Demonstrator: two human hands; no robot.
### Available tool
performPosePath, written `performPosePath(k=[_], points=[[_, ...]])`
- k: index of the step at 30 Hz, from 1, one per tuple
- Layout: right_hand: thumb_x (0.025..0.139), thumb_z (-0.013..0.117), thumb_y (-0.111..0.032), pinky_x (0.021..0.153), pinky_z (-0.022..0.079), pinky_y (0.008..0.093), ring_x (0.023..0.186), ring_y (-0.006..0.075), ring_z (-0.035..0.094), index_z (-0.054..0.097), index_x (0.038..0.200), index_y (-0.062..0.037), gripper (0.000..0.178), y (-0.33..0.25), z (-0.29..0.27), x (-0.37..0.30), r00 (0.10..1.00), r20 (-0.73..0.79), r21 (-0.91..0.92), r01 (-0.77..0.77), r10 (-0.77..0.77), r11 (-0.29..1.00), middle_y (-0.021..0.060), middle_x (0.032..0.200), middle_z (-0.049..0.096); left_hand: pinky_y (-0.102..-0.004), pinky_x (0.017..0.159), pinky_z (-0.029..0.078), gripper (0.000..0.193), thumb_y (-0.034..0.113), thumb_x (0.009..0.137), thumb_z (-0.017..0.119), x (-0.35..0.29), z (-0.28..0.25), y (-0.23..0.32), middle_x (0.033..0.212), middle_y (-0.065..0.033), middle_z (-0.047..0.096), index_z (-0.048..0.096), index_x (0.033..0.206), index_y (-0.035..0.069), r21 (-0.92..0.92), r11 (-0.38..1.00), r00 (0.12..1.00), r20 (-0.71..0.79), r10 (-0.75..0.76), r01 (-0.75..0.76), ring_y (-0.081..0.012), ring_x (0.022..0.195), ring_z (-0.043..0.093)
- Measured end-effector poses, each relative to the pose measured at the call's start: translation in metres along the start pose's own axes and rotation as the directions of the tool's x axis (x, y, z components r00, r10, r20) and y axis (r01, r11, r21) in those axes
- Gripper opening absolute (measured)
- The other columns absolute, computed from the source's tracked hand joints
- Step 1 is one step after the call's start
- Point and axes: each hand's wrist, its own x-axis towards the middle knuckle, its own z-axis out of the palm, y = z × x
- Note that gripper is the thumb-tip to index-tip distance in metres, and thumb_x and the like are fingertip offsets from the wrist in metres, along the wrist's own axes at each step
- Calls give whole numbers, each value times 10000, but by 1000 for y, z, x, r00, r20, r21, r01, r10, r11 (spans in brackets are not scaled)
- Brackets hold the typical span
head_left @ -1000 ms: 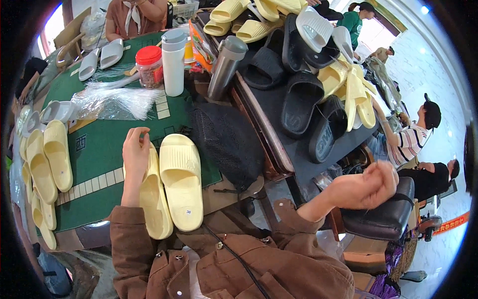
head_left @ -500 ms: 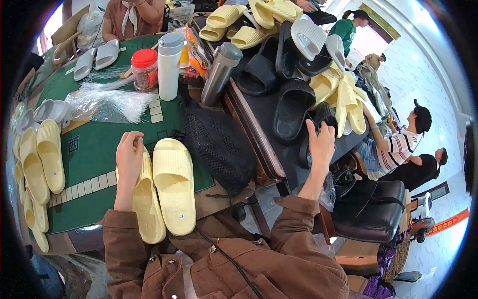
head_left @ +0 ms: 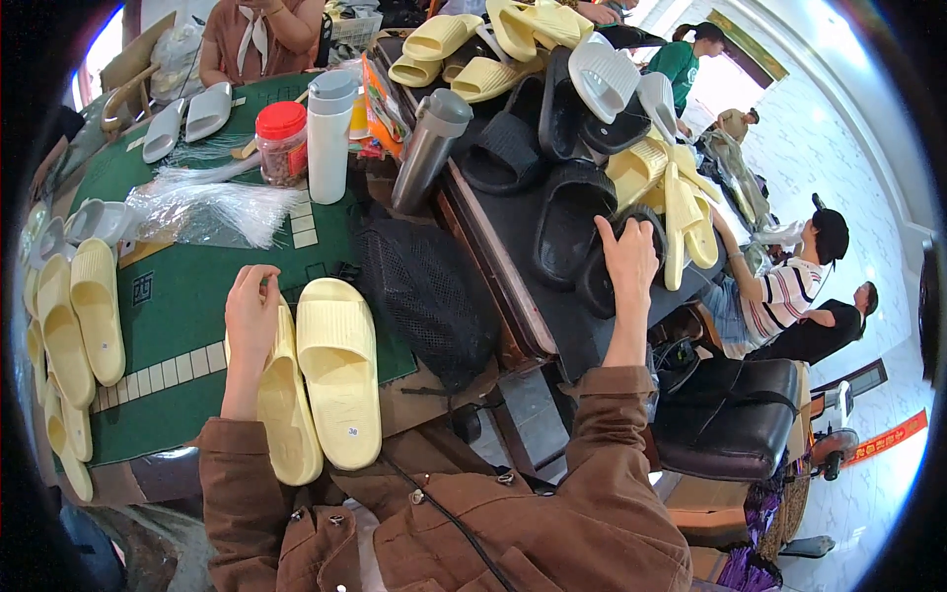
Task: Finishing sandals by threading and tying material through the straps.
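Note:
Two pale yellow slides lie side by side at the front edge of the green table: the right one [head_left: 338, 375] fully in view, the left one [head_left: 284, 405] partly behind my left hand [head_left: 253, 311]. That hand hovers over the left slide's outer side, its fingers loosely curled and nothing seen in them. On the dark table to the right, my right hand [head_left: 631, 255] is closed over a black slide [head_left: 595, 284] at the near edge of the pile. Its fingers bend over the strap end, and the fingertips are partly hidden. Another black slide [head_left: 572, 222] lies just left of it.
More yellow slides [head_left: 97, 306] line the left edge. A black mesh bag [head_left: 429, 296], a steel tumbler [head_left: 431, 148], a white bottle [head_left: 328, 138], a red-lidded jar [head_left: 282, 143] and clear plastic strands [head_left: 212, 202] stand or lie beyond. People sit around; a black stool [head_left: 725, 419] is at right.
My right hand has moved slightly forward and left and come down onto the black slide, its fingers bending. My left hand has stayed nearly in place. The view has shifted a little.

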Motion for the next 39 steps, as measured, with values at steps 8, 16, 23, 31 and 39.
performPosePath(k=[8,16,23,31,39], points=[[867,532,-521,765,504,503,860,415,641,685,862,35,577,1,6,23,992,67,-120,-102,110,988,240,943,641,-330,645,467,100,62,884,571,0,1,0,882,-102,599,620,950,5,-12,1000,1000,1,-12,12,-214,683,568],[873,513,-342,742,508,507,774,430,643,680,774,55,442,-11,-12,-5,998,15,-45,-64,65,997,251,848,648,-336,647,463,99,66,886,567,-1,0,2,873,-103,595,621,944,7,14,1000,1000,-5,-18,18,-225,681,567],[880,539,-373,707,513,503,742,429,636,674,780,44,449,-34,-37,-30,996,21,19,92,-92,996,251,843,639,-335,646,466,93,75,888,569,-1,1,1,876,-93,598,621,941,18,9,1000,1000,-10,-22,22,-218,680,573],[832,558,-596,741,486,460,821,406,615,625,775,113,715,-24,-34,-10,916,294,67,265,-273,962,281,845,618,-328,644,480,89,66,884,569,-2,-2,4,895,-90,603,618,945,22,2,1000,1000,3,-21,21,-218,706,601],[852,549,-590,680,512,461,745,419,635,640,739,108,713,-20,-20,-14,934,243,-3,271,-262,963,287,806,622,-328,649,481,87,64,879,571,2,1,5,881,-91,597,617,940,22,23,999,999,18,-36,36,-227,720,603]])
